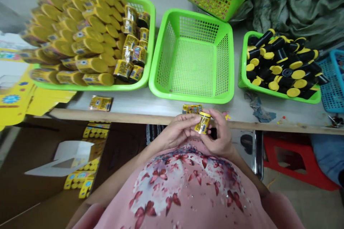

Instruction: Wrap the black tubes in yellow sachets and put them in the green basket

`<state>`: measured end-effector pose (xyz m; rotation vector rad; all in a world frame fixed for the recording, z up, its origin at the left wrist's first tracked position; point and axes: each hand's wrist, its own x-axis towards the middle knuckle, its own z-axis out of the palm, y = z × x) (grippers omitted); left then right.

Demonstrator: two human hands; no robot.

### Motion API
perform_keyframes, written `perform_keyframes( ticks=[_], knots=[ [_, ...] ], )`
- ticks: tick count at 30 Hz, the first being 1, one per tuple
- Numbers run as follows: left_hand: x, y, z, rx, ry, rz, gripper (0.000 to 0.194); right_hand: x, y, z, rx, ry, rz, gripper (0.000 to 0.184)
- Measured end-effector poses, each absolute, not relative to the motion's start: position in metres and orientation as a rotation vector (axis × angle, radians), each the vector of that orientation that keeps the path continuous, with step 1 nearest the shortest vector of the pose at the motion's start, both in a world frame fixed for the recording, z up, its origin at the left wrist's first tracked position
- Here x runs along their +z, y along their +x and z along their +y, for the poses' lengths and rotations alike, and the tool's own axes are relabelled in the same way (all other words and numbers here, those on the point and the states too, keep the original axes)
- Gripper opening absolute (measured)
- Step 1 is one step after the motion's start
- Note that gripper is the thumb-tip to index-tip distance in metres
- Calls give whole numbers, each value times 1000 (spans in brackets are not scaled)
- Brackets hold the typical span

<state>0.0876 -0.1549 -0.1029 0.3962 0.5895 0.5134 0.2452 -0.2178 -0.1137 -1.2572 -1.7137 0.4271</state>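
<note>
Close to my body, at the table's front edge, a small yellow-lidded canister (203, 123) with a shiny printed yellow label is held between both hands. My left hand (183, 128) pinches it from the left, thumb near the lid. Curled round its right side is my right hand (220, 134), fingers at the lid and base. Just behind the canister lies a stack of yellow printed labels (191, 108) on the table. Another stack of labels (100, 103) rests farther left near the edge. The undersides of my fingers are hidden.
A green basket (153, 78) with no contents stands ahead. Left of it, another green basket (146, 78) is heaped with labelled canisters (91, 43). At right, a green basket (243, 75) holds black canisters with yellow lids (282, 62). A cardboard box (40, 200) sits below left; a red stool (298, 179) is below right.
</note>
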Motion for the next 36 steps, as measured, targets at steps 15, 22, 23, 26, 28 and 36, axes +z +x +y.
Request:
perform_keyframes(
  ticks=[15,22,23,26,28,36],
  knots=[
    [-98,94,-154,743,611,866,29,-105,250,-211,295,-1299,-1901,78],
    [-96,75,-151,665,626,687,32,-56,278,-187,709,-1050,-2302,54],
    [-97,71,-151,656,632,663,32,-51,279,-180,735,-1007,-2346,50],
    [-99,61,-151,674,607,619,34,-36,271,-157,822,-934,-2454,39],
    [-100,54,-152,717,575,615,34,-26,260,-141,890,-880,-2525,37],
    [-109,18,-146,920,654,710,51,-5,224,-31,990,-846,-2414,26]
  ],
)
